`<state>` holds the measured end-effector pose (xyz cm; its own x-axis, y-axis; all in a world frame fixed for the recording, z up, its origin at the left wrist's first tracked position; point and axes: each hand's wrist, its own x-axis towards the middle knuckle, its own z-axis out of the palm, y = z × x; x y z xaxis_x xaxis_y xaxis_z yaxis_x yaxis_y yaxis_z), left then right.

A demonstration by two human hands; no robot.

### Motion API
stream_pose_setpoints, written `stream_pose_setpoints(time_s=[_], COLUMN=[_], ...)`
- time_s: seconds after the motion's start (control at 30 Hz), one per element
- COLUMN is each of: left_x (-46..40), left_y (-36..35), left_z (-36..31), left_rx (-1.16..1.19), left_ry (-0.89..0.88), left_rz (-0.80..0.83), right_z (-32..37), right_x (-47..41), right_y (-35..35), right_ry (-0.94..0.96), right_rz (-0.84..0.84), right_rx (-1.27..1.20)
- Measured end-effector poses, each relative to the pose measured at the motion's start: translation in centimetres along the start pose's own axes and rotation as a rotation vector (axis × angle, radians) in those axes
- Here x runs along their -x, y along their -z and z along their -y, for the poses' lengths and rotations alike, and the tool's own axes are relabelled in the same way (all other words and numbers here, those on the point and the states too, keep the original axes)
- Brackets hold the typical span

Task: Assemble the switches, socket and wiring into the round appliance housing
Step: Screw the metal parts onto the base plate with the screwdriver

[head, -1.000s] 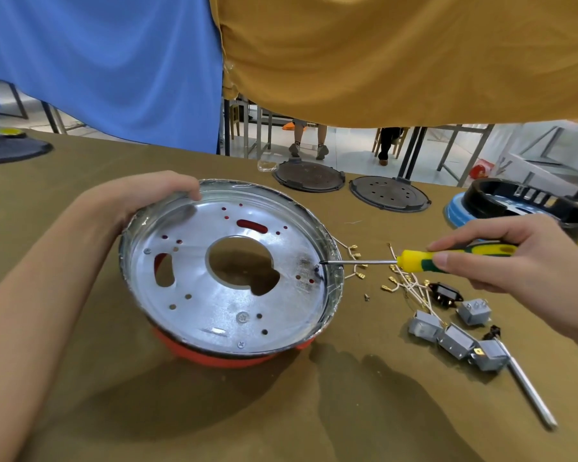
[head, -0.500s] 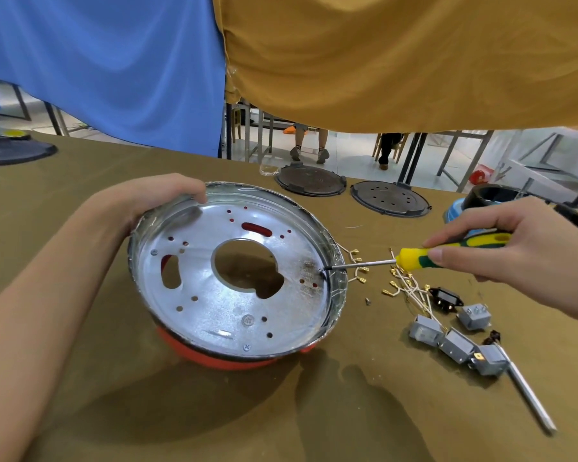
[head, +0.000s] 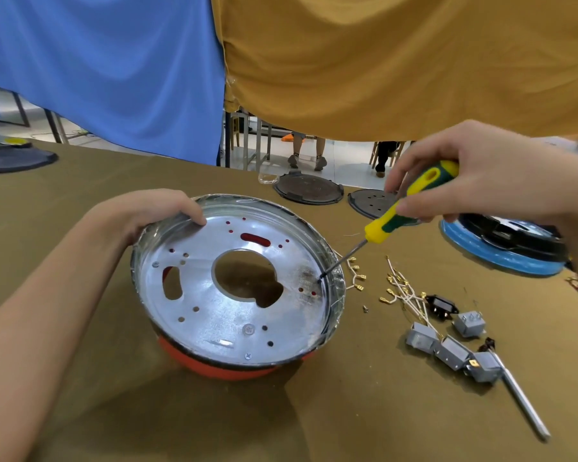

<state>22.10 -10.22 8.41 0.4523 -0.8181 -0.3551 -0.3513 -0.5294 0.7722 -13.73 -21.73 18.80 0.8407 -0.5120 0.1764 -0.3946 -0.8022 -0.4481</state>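
Housing [head: 237,288]: round, metal-lined, red underside, sitting tilted on the olive surface [head: 347,418]. Left hand [head: 147,211] is gripping its far-left rim, fingers curled over the edge. Right hand [head: 474,171] is pinching a yellow-green screwdriver [head: 411,205], tip touching the housing's right inner wall. Wires [head: 404,295], black socket [head: 442,306] and grey switches [head: 451,351] are lying right of the housing.
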Motion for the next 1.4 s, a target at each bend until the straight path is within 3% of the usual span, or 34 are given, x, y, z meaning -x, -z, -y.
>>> stream_pose_setpoints(time_s=[0.17, 0.33, 0.53, 0.67, 0.83, 0.97, 1.13, 1.3, 1.4], left_x=[-0.7, -1.2, -1.6, -1.8, -1.9, -2.1, -2.2, -1.9, -1.6], left_y=[0.2, -0.5, -2.0, -2.3, -2.8, -3.0, -3.5, -3.8, -3.9], left_z=[0.5, 0.9, 0.9, 1.4, 1.9, 2.1, 2.3, 2.2, 2.1], left_rx=[-0.019, 0.021, -0.011, -0.012, 0.005, 0.036, 0.029, 0.068, 0.091], left_ry=[0.012, 0.015, 0.020, 0.030, 0.040, 0.061, 0.069, 0.068, 0.069], left_rz=[0.022, 0.118, 0.189, 0.176, 0.224, 0.200, 0.168, 0.160, 0.156], right_z=[0.7, 2.1, 1.8, 1.2, 0.4, 0.1, 0.2, 0.1, 0.1], right_x=[-1.7, -3.1, -4.7, -4.1, -4.0, -3.1, -3.3, -2.6, -2.3], right_y=[-2.1, -1.3, -2.3, -2.3, -4.5, -4.2, -4.9, -4.0, -4.2], right_ry=[0.105, 0.097, 0.039, 0.063, 0.060, 0.093, 0.086, 0.120, 0.135], right_rz=[-0.225, -0.071, -0.259, -0.200, -0.470, -0.330, -0.491, -0.317, -0.438], right_rx=[0.040, -0.020, 0.299, 0.061, 0.109, -0.145, 0.089, -0.170, -0.013])
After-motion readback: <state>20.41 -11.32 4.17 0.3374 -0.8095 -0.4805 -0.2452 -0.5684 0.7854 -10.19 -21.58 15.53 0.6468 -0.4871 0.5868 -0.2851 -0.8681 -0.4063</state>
